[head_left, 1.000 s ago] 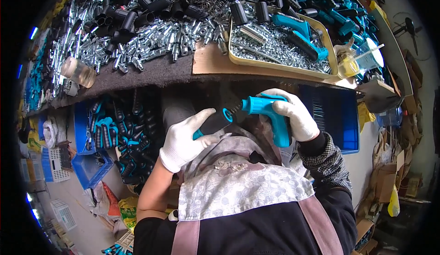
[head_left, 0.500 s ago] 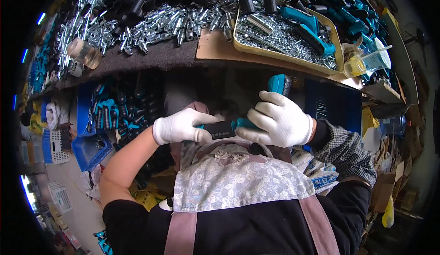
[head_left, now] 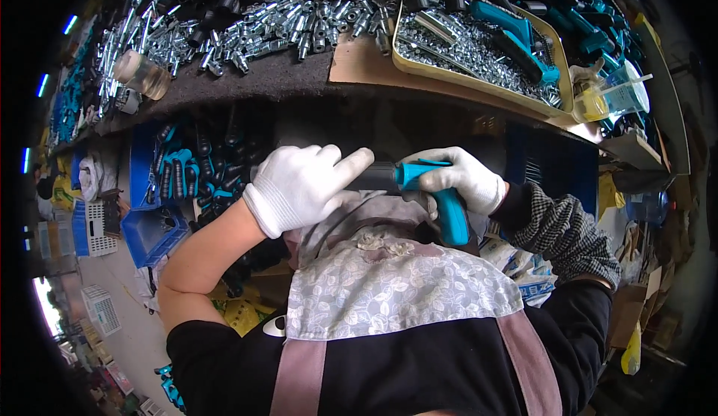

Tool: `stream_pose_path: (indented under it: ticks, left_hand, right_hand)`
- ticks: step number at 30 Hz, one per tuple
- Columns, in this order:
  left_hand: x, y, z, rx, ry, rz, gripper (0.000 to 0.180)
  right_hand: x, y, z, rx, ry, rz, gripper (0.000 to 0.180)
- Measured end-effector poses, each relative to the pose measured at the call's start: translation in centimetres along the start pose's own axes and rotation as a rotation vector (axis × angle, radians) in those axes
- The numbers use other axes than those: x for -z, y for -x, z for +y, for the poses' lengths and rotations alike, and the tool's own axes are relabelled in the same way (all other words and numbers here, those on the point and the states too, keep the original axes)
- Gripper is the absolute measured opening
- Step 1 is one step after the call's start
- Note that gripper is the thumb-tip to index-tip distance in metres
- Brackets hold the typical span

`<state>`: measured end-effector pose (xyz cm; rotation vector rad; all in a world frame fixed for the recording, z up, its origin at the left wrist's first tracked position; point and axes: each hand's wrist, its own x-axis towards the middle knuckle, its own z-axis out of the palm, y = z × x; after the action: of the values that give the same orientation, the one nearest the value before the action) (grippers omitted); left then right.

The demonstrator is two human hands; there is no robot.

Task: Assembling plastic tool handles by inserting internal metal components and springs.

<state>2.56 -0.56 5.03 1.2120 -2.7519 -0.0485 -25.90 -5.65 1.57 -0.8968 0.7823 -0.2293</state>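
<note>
A pistol-grip tool with a teal handle and black barrel spans the space between my hands, above my lap. My left hand, in a white glove, closes over the barrel's left end and hides it, its index finger stretched along the barrel. My right hand, also gloved in white, holds the teal body where handle and barrel meet. The handle points down toward my apron. What lies inside the left palm is hidden.
Ahead, a workbench carries heaped metal fittings, a yellow-rimmed tray of small metal parts, a clear bottle and a plastic cup. Blue bins and several teal-black handles are at lower left.
The tool has turned about its barrel: the handle pointed up and away before and now points down toward me. My left hand has rolled over, its back now facing up.
</note>
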Motion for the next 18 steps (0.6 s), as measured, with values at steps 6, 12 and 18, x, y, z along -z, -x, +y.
stream_pose_path:
  ticks: [6, 12, 18]
  left_hand:
    - [0.2, -0.1, -1.1, 0.015, 0.023, 0.034, 0.059]
    - [-0.8, 0.0, -1.5, 0.230, 0.198, -0.304, 0.026]
    - [-1.4, 0.6, -1.7, 0.179, 0.055, -0.225, 0.019]
  right_hand:
    - [-1.2, 0.2, -0.9, 0.150, 0.218, 0.021, 0.057]
    - [-1.1, -1.8, 0.9, 0.887, 0.993, 0.119, 0.050]
    - [-2.6, -0.9, 0.3, 0.174, 0.197, 0.042, 0.051]
